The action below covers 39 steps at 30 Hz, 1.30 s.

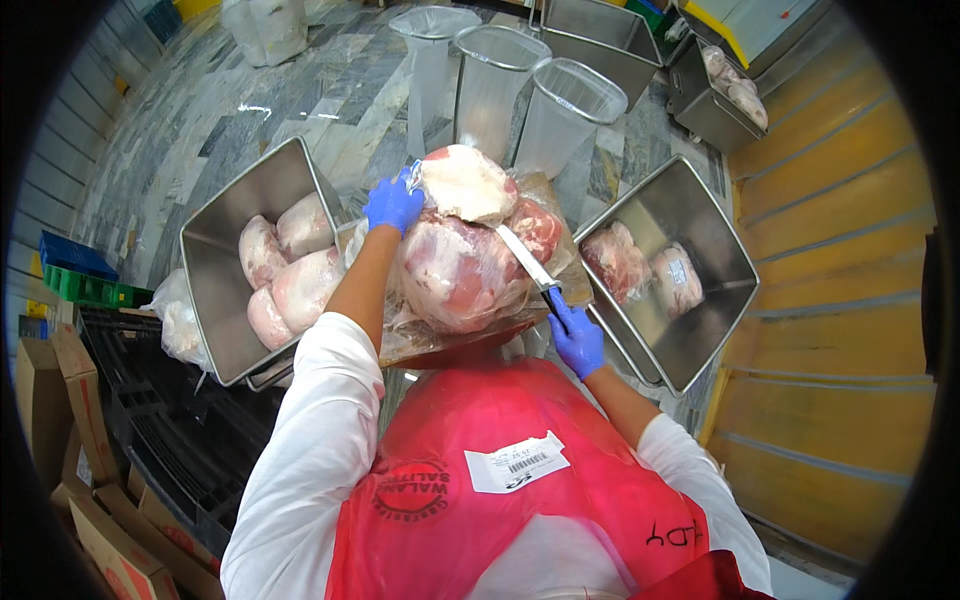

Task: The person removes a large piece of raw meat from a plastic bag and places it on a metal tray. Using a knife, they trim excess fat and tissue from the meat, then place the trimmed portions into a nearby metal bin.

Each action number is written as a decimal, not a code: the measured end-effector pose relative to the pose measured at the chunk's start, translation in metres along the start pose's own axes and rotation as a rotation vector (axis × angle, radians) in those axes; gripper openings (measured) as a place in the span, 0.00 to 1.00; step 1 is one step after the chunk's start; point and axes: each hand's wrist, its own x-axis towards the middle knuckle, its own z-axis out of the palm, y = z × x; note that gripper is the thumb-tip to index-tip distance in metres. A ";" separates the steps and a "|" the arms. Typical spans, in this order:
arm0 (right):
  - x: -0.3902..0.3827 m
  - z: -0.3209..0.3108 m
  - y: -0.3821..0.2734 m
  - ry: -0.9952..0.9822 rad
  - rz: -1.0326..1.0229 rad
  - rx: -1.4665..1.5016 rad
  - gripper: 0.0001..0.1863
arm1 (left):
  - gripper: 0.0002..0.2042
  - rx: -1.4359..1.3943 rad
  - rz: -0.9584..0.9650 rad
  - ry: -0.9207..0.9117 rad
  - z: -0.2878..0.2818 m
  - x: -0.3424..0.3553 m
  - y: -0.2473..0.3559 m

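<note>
Large cuts of raw meat (450,265), partly under clear plastic film, are piled on a board-like surface (425,347) in front of me. A pale, fatty piece (468,183) lies on top at the far side. My left hand (396,203), in a blue glove, pinches clear plastic film (416,176) beside that piece. A knife (527,257) with a long bright blade is gripped in my blue-gloved right hand (577,340). Its blade points away from me and to the left, the tip at the meat under the fatty piece.
A steel bin (228,205) with several bagged meat pieces stands left; another steel bin (722,235) with two stands right. Beyond the pile are three hoop-rimmed clear bags (490,85) and more steel bins (600,35). Black pallets (170,420) and cardboard boxes (110,530) lie lower left.
</note>
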 end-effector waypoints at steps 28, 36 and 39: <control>-0.004 0.057 -0.003 0.134 -0.008 0.173 0.30 | 0.29 0.015 0.114 0.197 0.020 -0.002 -0.023; -0.002 0.069 0.004 0.165 -0.010 0.165 0.29 | 0.31 -0.016 0.132 0.128 0.012 -0.012 -0.011; 0.000 0.059 0.001 0.115 -0.013 0.188 0.29 | 0.31 0.023 0.098 0.165 0.021 -0.003 -0.031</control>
